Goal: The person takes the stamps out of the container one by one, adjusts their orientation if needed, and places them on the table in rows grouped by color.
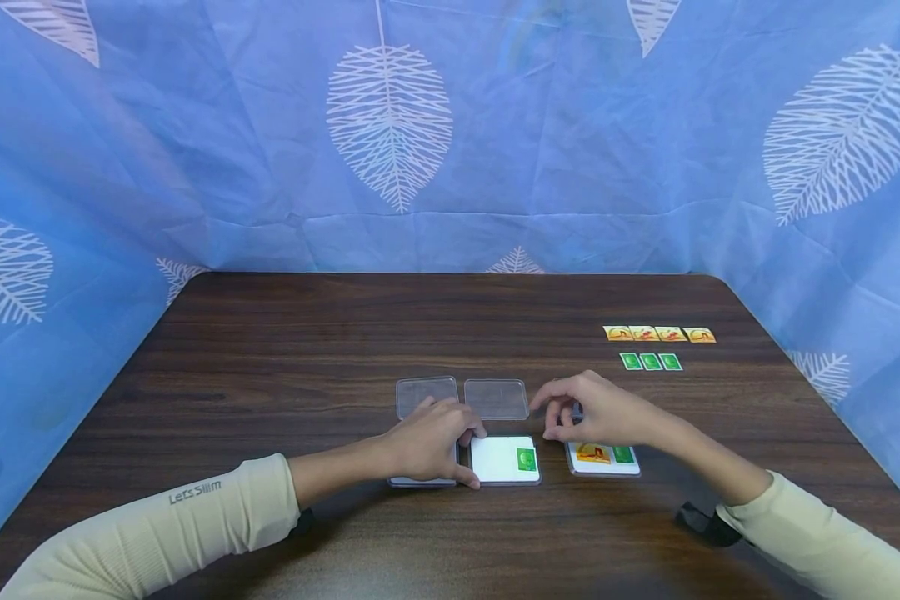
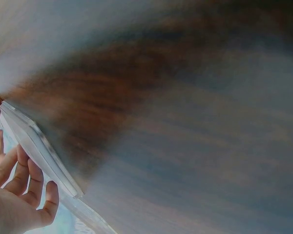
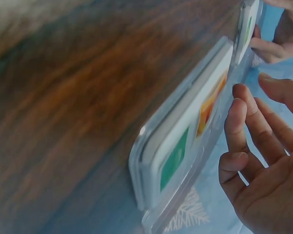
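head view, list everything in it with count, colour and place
table: one, dark brown, centre
cloth: blue with white leaves, behind and beside the table
white cards: three, white, near row, left one mostly covered
clear panels: two plain, a third mostly hidden, colourless, behind the cards
orange pieces: five, orange, four far right, one on the right card
green pieces: five, green, three far right, one each on middle and right cards
sleeves: two, cream, on the forearms
wrist bands: two, black, by the cuffs
left hand: one, bare, over the left card
right hand: one, bare, above the right card
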The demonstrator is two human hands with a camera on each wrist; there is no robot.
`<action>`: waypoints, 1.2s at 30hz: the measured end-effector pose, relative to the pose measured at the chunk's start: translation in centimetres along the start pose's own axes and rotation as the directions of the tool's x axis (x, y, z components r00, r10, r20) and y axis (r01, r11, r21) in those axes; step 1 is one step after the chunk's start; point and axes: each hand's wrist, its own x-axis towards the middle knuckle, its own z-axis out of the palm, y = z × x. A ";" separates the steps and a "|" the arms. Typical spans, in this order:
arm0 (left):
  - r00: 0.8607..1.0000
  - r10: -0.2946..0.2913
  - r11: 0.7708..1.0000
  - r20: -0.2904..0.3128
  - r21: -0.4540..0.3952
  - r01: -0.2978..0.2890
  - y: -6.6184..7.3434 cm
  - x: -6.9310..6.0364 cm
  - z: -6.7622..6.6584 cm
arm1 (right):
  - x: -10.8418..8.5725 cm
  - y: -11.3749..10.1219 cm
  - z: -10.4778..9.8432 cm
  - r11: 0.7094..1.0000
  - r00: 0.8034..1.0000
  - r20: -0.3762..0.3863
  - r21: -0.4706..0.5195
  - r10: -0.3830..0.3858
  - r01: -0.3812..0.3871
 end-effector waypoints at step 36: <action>1.000 -0.010 1.000 0.007 0.000 0.010 0.3 0.0 -0.1 | 1.2 -2.0 2.5 0.992 0.994 0.016 -0.067 0.107 -0.105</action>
